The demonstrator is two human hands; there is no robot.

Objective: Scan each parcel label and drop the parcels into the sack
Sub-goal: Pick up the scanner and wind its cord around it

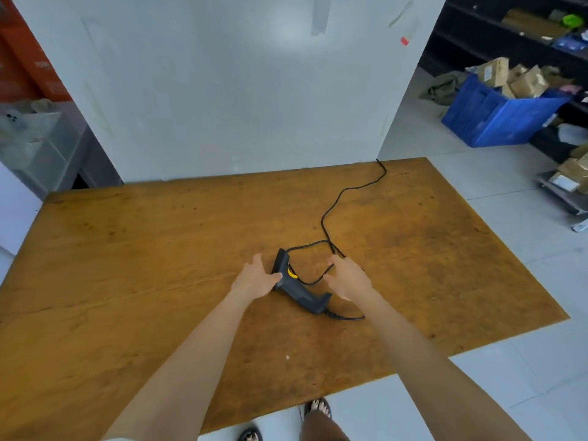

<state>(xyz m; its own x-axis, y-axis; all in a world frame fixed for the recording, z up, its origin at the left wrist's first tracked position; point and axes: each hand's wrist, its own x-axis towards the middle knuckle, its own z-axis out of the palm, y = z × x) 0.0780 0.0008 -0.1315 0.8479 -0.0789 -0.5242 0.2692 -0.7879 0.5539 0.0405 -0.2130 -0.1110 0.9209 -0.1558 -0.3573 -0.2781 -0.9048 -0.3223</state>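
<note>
Scanner [297,286] between left hand [254,278] and right hand [348,278]

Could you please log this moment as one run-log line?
left hand open, touching scanner | right hand open, over cable | scanner lying on table | no parcels on table

The table [127,281] is showing a worn wooden top, matt amber-brown, its grain streaked and speckled with dark stains and scuffs. At its centre the scanner [300,289] is looking like dark grey matt plastic, with a glossier yellow plastic trigger [292,273]. Its cable [337,202], running off toward one o'clock, is appearing as smooth black rubbery sheathing, ribbed near the handle. Behind the table, at twelve o'clock, the panel [238,90] is presenting a smooth, pale grey, faintly sheened face. At two o'clock the crate [496,119] is looking like glossy blue plastic, holding parcels [528,81] in brown cardboard and paper. The floor [525,361] is showing smooth pale tiles
</note>
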